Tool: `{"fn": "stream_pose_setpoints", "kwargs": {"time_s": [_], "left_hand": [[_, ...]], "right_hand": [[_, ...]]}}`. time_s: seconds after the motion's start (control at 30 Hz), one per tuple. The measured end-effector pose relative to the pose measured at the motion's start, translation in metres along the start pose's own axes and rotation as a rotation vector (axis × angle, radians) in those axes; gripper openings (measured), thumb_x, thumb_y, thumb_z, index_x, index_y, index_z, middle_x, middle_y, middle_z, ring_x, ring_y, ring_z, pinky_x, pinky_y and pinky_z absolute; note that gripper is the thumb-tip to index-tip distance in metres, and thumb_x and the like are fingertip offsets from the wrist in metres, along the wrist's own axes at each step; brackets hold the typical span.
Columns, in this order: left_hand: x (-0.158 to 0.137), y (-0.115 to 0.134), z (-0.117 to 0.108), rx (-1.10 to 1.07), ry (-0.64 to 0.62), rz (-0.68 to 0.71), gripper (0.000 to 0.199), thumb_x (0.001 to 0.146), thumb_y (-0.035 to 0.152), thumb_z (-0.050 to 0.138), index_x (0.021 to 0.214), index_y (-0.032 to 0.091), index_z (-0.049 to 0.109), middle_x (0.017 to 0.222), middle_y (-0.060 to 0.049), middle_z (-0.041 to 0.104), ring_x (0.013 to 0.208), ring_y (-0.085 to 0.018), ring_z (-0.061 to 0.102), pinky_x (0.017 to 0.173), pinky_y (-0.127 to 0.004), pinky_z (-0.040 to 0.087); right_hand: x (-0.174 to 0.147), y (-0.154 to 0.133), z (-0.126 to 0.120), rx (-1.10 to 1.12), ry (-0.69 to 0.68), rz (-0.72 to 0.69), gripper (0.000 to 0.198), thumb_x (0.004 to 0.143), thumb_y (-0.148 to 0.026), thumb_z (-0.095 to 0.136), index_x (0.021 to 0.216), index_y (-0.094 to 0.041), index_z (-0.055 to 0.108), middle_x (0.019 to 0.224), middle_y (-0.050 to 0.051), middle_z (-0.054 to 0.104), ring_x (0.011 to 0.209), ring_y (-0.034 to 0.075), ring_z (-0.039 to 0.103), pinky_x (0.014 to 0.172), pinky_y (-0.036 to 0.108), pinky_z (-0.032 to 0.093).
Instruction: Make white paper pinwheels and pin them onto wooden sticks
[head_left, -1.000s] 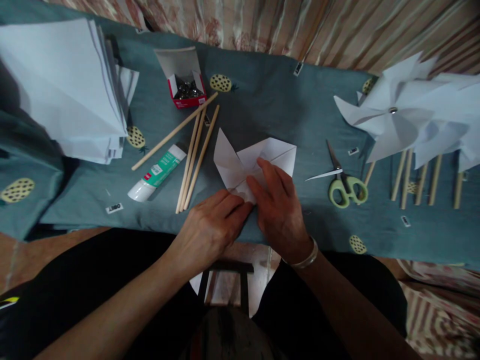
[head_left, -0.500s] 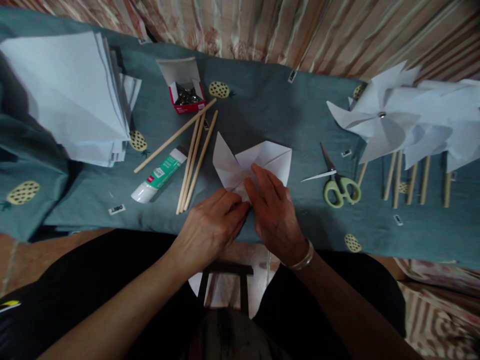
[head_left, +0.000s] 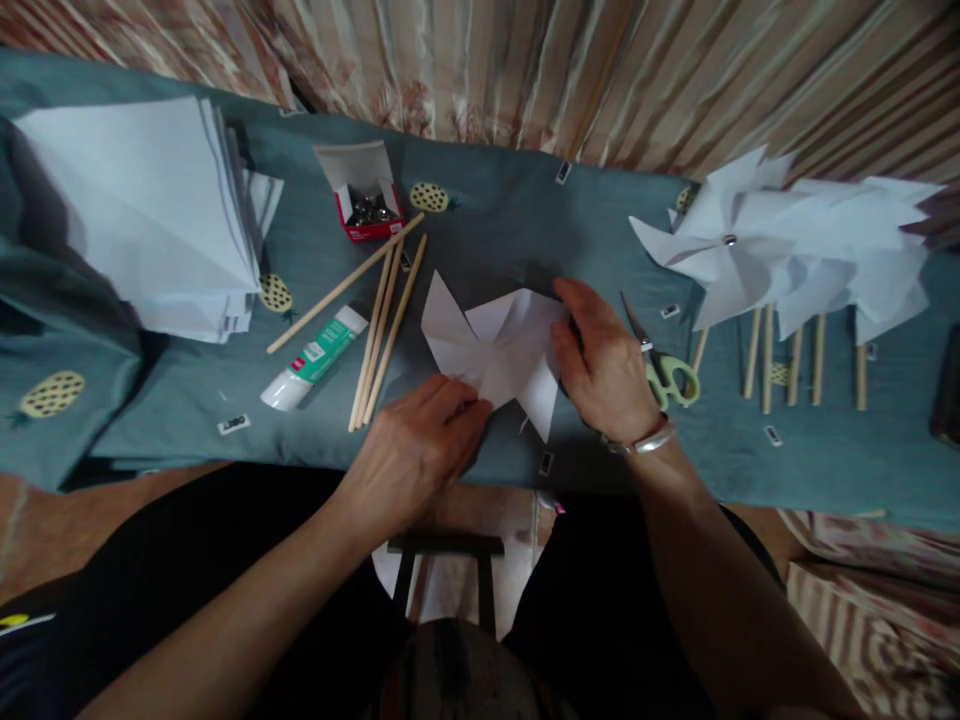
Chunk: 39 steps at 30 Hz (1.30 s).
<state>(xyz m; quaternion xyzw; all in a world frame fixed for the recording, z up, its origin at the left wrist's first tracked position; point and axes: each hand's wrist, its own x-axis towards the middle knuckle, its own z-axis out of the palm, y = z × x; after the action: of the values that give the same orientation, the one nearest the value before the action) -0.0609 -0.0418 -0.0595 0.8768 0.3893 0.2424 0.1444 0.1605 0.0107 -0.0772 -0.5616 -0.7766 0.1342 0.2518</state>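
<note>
A white paper pinwheel [head_left: 499, 365], cut and partly folded, lies on the cloth in front of me. My left hand [head_left: 420, 445] pinches its near left corner, with the fingertips closed together over the paper. At its right edge is my right hand [head_left: 604, 365], thumb and forefinger curled around the upper right corner. One pointed flap stands out at the upper left and another points toward me. Partly behind my right hand lie green-handled scissors [head_left: 673, 382], their blades spread.
Left of the pinwheel are several wooden sticks [head_left: 390, 335], a glue tube [head_left: 315, 358] and a red box [head_left: 371, 215] of metal pins. A paper stack [head_left: 142, 210] lies far left. Finished pinwheels [head_left: 795, 240] on sticks overlap at right. The patterned cloth [head_left: 525, 230] reaches a curtain [head_left: 480, 70].
My right hand has moved from the pinwheel's centre out to its right edge, uncovering the middle and the near flap. My left hand stays at the near left corner.
</note>
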Motion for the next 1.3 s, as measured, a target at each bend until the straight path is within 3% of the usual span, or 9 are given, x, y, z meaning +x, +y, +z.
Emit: {"fn": "stream_pose_setpoints", "kwargs": {"time_s": [0.17, 0.27, 0.47, 0.7, 0.83, 0.97, 1.1, 1.2, 1.3], "left_hand": [[-0.001, -0.011, -0.003, 0.028, 0.032, 0.007, 0.017, 0.092, 0.013, 0.056, 0.102, 0.007, 0.067, 0.093, -0.011, 0.067, 0.083, -0.022, 0.063, 0.069, -0.034, 0.057], [0.001, -0.02, -0.005, 0.058, 0.05, -0.013, 0.018, 0.091, 0.012, 0.056, 0.103, 0.008, 0.068, 0.094, -0.011, 0.068, 0.085, -0.022, 0.063, 0.072, -0.034, 0.058], [0.01, -0.031, -0.005, 0.12, 0.086, -0.035, 0.02, 0.091, 0.01, 0.053, 0.102, 0.007, 0.07, 0.093, -0.011, 0.067, 0.087, -0.022, 0.064, 0.075, -0.035, 0.058], [0.018, -0.026, -0.003, 0.125, 0.13, -0.005, 0.022, 0.091, 0.009, 0.052, 0.107, 0.009, 0.067, 0.098, -0.012, 0.066, 0.091, -0.023, 0.061, 0.079, -0.038, 0.057], [0.015, -0.005, 0.005, 0.02, 0.1, 0.109, 0.022, 0.09, 0.026, 0.064, 0.104, 0.01, 0.065, 0.094, -0.01, 0.066, 0.084, -0.022, 0.059, 0.073, -0.038, 0.056], [0.01, 0.009, 0.013, 0.007, -0.028, 0.119, 0.025, 0.091, 0.035, 0.061, 0.1, 0.012, 0.065, 0.092, -0.008, 0.067, 0.083, -0.022, 0.06, 0.073, -0.037, 0.056], [0.008, 0.01, 0.013, 0.066, -0.081, 0.084, 0.018, 0.093, 0.03, 0.059, 0.097, 0.013, 0.066, 0.092, -0.008, 0.067, 0.083, -0.021, 0.062, 0.073, -0.035, 0.056], [0.008, 0.011, 0.013, 0.078, -0.097, 0.071, 0.013, 0.093, 0.024, 0.058, 0.095, 0.014, 0.066, 0.09, -0.006, 0.067, 0.08, -0.019, 0.062, 0.071, -0.032, 0.055], [0.007, 0.012, 0.014, 0.065, -0.11, 0.065, 0.012, 0.093, 0.021, 0.057, 0.093, 0.014, 0.067, 0.087, -0.005, 0.067, 0.079, -0.019, 0.061, 0.069, -0.031, 0.053]], "right_hand": [[-0.001, 0.005, -0.011, 0.073, 0.075, 0.155, 0.037, 0.088, -0.03, 0.054, 0.119, -0.014, 0.067, 0.111, 0.012, 0.073, 0.097, 0.026, 0.07, 0.09, 0.044, 0.055], [-0.009, 0.007, -0.018, 0.175, 0.074, 0.294, 0.032, 0.085, -0.032, 0.06, 0.111, -0.016, 0.071, 0.092, 0.007, 0.075, 0.078, 0.021, 0.07, 0.077, 0.038, 0.057], [-0.035, 0.005, -0.025, 0.304, -0.02, 0.468, 0.034, 0.084, -0.037, 0.063, 0.11, -0.017, 0.07, 0.077, 0.002, 0.073, 0.064, 0.016, 0.065, 0.063, 0.031, 0.051], [-0.053, -0.011, -0.031, 0.278, -0.143, 0.443, 0.031, 0.084, -0.035, 0.063, 0.109, -0.017, 0.07, 0.066, -0.001, 0.07, 0.053, 0.013, 0.061, 0.056, 0.027, 0.046], [-0.054, -0.015, -0.035, 0.202, -0.154, 0.413, 0.03, 0.085, -0.034, 0.064, 0.11, -0.018, 0.069, 0.066, -0.002, 0.071, 0.047, 0.011, 0.058, 0.05, 0.025, 0.044], [-0.054, -0.017, -0.038, 0.082, -0.057, 0.318, 0.025, 0.086, -0.033, 0.065, 0.105, -0.018, 0.071, 0.072, 0.0, 0.074, 0.055, 0.014, 0.064, 0.06, 0.028, 0.052], [-0.052, -0.018, -0.036, 0.016, 0.09, 0.114, 0.027, 0.092, -0.025, 0.055, 0.115, -0.018, 0.066, 0.102, 0.007, 0.075, 0.094, 0.021, 0.07, 0.089, 0.037, 0.055], [-0.051, -0.019, -0.032, 0.023, 0.04, -0.037, 0.035, 0.095, -0.019, 0.046, 0.127, -0.018, 0.059, 0.131, 0.012, 0.064, 0.124, 0.025, 0.058, 0.107, 0.045, 0.046], [-0.05, -0.018, -0.027, 0.039, -0.037, -0.107, 0.041, 0.095, -0.015, 0.04, 0.132, -0.018, 0.056, 0.141, 0.014, 0.055, 0.132, 0.026, 0.05, 0.112, 0.048, 0.041]]}}
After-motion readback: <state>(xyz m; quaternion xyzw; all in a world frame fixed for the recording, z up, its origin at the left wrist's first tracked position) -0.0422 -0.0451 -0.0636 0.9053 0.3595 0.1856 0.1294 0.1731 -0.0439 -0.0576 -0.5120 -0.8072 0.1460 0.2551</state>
